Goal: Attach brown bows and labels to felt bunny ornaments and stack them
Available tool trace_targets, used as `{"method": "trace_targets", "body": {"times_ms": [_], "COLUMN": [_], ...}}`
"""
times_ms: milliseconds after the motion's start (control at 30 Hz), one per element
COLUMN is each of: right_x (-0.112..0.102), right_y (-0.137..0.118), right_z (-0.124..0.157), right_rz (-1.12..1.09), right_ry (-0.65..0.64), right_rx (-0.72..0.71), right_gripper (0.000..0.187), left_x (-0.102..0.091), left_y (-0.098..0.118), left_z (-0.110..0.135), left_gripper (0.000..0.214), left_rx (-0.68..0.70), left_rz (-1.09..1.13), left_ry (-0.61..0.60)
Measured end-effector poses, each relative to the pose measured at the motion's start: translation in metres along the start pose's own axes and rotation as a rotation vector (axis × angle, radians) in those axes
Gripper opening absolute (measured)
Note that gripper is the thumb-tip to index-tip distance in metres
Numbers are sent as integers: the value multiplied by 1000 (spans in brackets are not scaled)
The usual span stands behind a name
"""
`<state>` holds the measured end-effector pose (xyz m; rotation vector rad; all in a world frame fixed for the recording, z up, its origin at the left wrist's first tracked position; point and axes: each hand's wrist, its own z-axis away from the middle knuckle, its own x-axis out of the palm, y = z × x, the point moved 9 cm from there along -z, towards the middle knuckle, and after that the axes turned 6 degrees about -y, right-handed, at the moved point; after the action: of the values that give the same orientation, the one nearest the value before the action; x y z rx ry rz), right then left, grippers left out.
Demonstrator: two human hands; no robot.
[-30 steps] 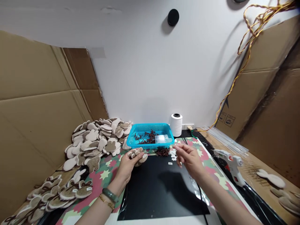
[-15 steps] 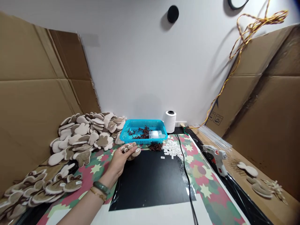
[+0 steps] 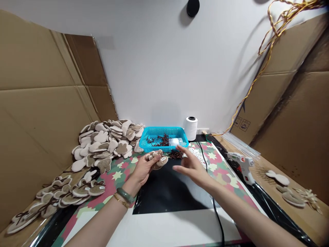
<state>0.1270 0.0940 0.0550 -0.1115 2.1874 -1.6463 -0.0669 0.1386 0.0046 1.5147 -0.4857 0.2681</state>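
Note:
My left hand (image 3: 144, 168) is closed on a small tan felt piece (image 3: 161, 162) with a pale edge, a brown bow and a white tag; its full outline is partly hidden by my fingers. To its right, my right hand (image 3: 192, 166) hovers over the black mat (image 3: 164, 195), thumb and fingers apart, with nothing seen in it. Beyond the hands lie a heap of brown bows (image 3: 176, 155) and a scatter of white tags (image 3: 199, 156), partly covered by my right hand.
A blue basket (image 3: 164, 149) holds more brown bows and a clear box. A white thread spool (image 3: 191, 128) stands beside it. Felt pieces (image 3: 102, 145) are heaped at left, with bow-trimmed ones (image 3: 79, 188) nearer. On the right are a glue gun (image 3: 243, 166) and a black cable (image 3: 217, 219).
My right hand has come into view from the right and reached over the mat. My left hand still grips the felt piece. The whole view has shifted slightly.

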Motion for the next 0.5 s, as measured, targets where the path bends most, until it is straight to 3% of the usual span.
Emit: {"method": "trace_targets", "body": {"times_ms": [67,133,233,333,400,500], "right_x": [41,75,86,52,15,-47], "right_y": [18,35,47,35,19,10], "right_z": [-39,-54,-46,-24,1,61], "right_rz": [-147,-246,-256,-231,-273,-325], "right_ry": [-163,-349,-465,-340,-201,31], "right_rx": [36,105,154,119,63,13], "right_gripper": [77,68,57,54,51,48], "left_x": [1,0,-5,-9,-11,-13], "left_y": [1,2,1,-3,-4,-5], "left_z": [1,0,-2,-4,-5,-6], "left_gripper": [48,48,50,50,49,47], "left_rx": [16,32,41,34,30,30], "left_rz": [-11,-22,-25,-17,-16,-18], "left_ry": [-9,-4,13,26,31,36]}}
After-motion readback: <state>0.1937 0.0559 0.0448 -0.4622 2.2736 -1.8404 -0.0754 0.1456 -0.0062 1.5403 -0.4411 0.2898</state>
